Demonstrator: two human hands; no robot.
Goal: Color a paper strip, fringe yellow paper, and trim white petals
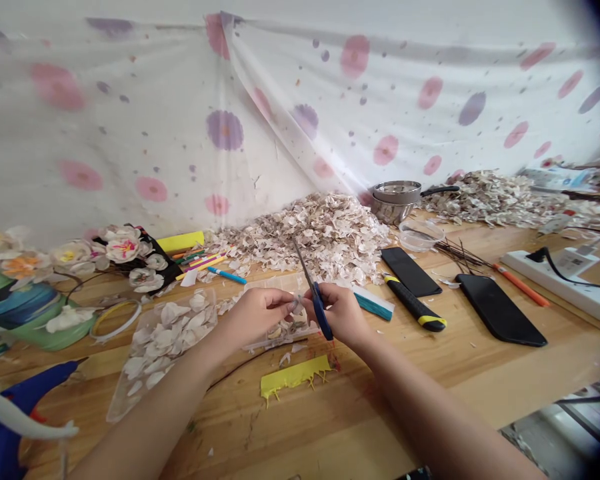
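Observation:
My left hand (270,310) is closed in a pinch on a small pale petal (298,303) in the middle of the view. Fingers of my right hand (337,308) meet it from the other side. Blue-handled scissors (321,313) hang in my right hand, their blades pointing up and away to the left. Below both hands lies a yellow fringed strip (296,377) on the wooden table. Behind them sits a clear tray with petals, partly hidden by the hands. Another clear box (173,337) full of white petals stands left of my left hand.
A large heap of petals (320,233) lies along the wall. To the right are a yellow-black utility knife (415,303), two black phones (500,310) and a power strip (565,280). At left are a blue glue gun (25,413) and finished flowers (125,250).

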